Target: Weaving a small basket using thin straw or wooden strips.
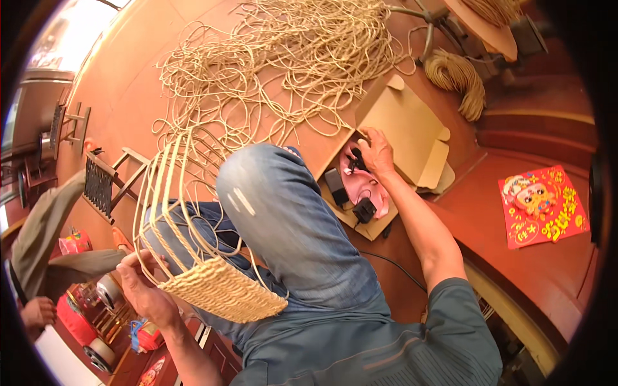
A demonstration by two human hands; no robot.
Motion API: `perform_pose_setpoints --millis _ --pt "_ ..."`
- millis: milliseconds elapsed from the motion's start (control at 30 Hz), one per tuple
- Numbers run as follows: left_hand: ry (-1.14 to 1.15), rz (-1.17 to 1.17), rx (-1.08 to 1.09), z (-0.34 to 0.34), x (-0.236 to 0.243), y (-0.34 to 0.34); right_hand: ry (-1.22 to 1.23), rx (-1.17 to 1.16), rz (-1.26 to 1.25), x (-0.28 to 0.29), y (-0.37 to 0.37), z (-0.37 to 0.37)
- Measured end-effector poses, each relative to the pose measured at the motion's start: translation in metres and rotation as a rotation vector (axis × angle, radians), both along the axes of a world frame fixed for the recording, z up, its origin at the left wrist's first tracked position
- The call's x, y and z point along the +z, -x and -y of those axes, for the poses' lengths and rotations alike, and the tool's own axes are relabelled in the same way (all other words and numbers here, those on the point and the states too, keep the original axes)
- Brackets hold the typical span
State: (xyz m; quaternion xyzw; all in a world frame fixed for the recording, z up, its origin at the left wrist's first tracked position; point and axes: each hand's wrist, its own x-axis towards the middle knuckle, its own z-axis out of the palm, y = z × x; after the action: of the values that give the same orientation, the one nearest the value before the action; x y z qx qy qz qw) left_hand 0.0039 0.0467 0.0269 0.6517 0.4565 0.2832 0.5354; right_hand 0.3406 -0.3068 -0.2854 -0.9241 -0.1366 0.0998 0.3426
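A half-woven basket (222,289) of tan cord rests against my lap, its woven panel low and long unwoven strands looping upward. My left hand (147,289) grips its left edge, fingers partly hidden behind the strands. On the floor past my raised knee is an open cardboard box (412,132) with its lid folded back. My right hand (378,151) reaches over the box, its fingers curled at a dark cable-like item (354,161); what they hold is partly hidden. Pink cloth or plastic (357,186) and a black block-shaped device (364,210) lie inside.
A tangled heap of tan cord (290,58) spreads over the red floor ahead, with a coiled bundle (456,80) at far right. A red printed sheet (544,206) lies on the reddish wooden surface at right. Another person's leg (61,225) and a folding stool (103,183) are at left.
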Motion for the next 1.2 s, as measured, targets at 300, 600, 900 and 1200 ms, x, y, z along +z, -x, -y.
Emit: perform_pose_setpoints --millis 300,600,900,1200 --pt "-0.216 0.015 0.070 -0.004 -0.043 -0.008 -0.032 0.237 -0.111 0.000 -0.035 -0.123" --pt "-0.303 -0.095 0.092 -0.009 -0.038 -0.019 -0.013 0.460 -0.186 0.001 -0.060 -0.221" --pt "-0.396 -0.143 0.092 -0.018 -0.044 -0.024 -0.110 0.623 -0.191 -0.028 -0.079 -0.326" --pt "-0.377 -0.206 0.112 -0.021 -0.045 -0.016 0.145 0.606 -0.221 -0.066 -0.120 -0.372"
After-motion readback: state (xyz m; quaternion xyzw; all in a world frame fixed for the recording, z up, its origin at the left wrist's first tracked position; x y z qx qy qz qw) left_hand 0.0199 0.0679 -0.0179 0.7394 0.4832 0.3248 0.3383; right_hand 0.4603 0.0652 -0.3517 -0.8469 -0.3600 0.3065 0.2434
